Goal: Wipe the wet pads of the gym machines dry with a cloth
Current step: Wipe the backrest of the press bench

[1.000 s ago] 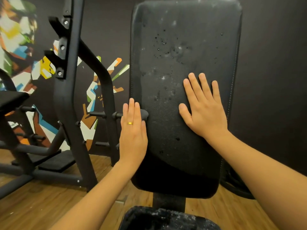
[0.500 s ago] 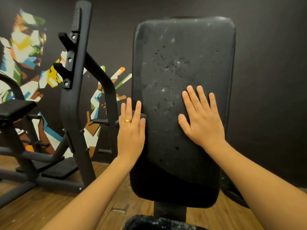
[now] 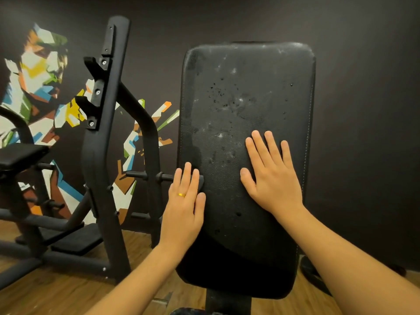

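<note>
My right hand lies flat on the tall black padded back rest of a gym machine. The fingers are straight and spread a little, and the thumb sticks out to the side. The whole palm presses on the right half of the pad, about halfway up. It holds nothing.

My left hand lies at the left edge of the same pad. Its fingers are straight, close together, and point up. The thumb rests on the front of the pad and the other fingers lie along the edge. There is a thin gold ring on one finger. The fingertips are in front of a short black peg that sticks out at the side. I cannot tell if they touch it. This hand holds nothing too.

The pad stands upright right in front of me, and it is wet. Small water drops sit on its upper half, above my right hand. There are pale smears near the top. A few more drops sit lower down, between my two wrists.

At the bottom edge I see a bit of a black seat pad with wet specks on it.

To the left stands a black metal frame with hooks. Farther left is a small flat black pad on another machine. Behind it all is a dark wall with a bright painting in many colours. The floor is brown wood.
</note>
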The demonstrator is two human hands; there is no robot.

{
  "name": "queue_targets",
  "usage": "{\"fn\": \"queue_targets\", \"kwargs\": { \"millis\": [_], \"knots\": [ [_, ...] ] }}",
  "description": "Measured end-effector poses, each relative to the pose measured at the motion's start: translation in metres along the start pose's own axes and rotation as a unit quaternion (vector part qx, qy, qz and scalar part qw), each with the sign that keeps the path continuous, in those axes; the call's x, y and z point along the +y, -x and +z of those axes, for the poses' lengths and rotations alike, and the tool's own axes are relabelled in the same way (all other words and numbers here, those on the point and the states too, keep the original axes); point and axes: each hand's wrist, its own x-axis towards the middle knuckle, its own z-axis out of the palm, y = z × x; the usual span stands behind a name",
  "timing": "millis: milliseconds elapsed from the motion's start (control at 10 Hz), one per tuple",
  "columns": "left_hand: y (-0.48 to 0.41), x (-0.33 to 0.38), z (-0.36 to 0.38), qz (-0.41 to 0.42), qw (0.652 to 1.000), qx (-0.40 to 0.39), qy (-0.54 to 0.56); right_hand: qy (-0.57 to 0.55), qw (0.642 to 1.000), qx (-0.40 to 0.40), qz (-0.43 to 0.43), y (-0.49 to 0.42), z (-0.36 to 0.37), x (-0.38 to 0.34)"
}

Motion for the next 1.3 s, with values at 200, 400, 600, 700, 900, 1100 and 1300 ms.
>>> {"fn": "queue_targets", "kwargs": {
  "millis": [200, 400, 600, 700, 900, 1100, 1300],
  "knots": [
    [-0.021, -0.012, -0.011, 0.018, 1.000, 0.016, 0.003, -0.002, 1.000, 0.010, -0.003, 0.000, 0.000, 0.001],
    [-0.034, -0.005, 0.001, -0.008, 0.997, 0.068, 0.024, -0.002, 1.000, 0.002, -0.001, -0.002, -0.001, 0.000],
    [-0.100, 0.011, -0.008, 0.019, 0.996, 0.091, -0.014, -0.001, 1.000, -0.003, -0.001, 0.000, -0.002, 0.001],
    [-0.137, 0.018, -0.011, 0.014, 0.994, 0.101, -0.030, -0.003, 1.000, 0.001, 0.000, 0.000, -0.001, 0.000],
    [-0.104, 0.015, -0.003, 0.017, 0.994, 0.091, -0.063, 0.005, 1.000, -0.002, 0.002, -0.002, -0.003, 0.001],
    [-0.120, 0.019, -0.013, -0.010, 0.996, 0.074, -0.045, 0.002, 1.000, -0.017, 0.002, 0.002, -0.002, -0.001],
    [-0.196, 0.030, -0.033, 0.007, 0.996, 0.074, -0.051, 0.006, 1.000, -0.010, -0.003, 0.001, -0.002, 0.000]
  ]
}}
